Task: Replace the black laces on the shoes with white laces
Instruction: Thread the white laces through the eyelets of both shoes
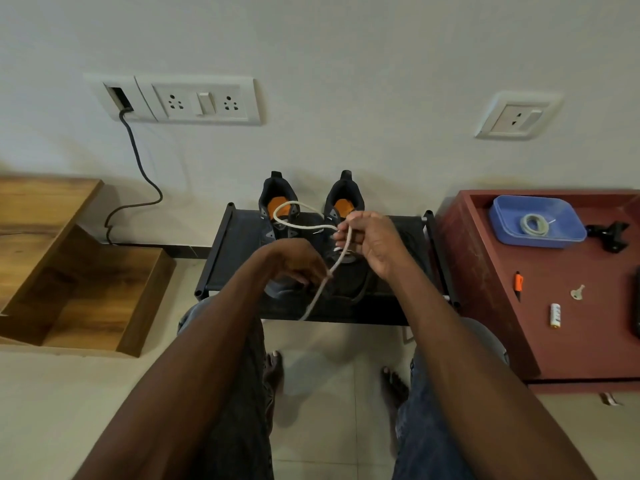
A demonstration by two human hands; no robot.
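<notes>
While threaded at centre frame: white lace (341, 252) pinched by right hand (372, 242) above right shoe (346, 237), running down-left along a diagonal to left hand (299, 266), fingers curled round it; loop arcing upper left over left shoe (277, 216). Right hand nearer the eyelets, judged the threading hand.

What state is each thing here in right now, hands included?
Left hand: pinching the white lace low down.
Right hand: gripping the white lace higher up.
White lace: held taut between the hands, looping over the shoes.
Shoes: standing side by side on the black rack.
Blue tray: holds a coiled second lace.
Wall switch: position unclear.
</notes>
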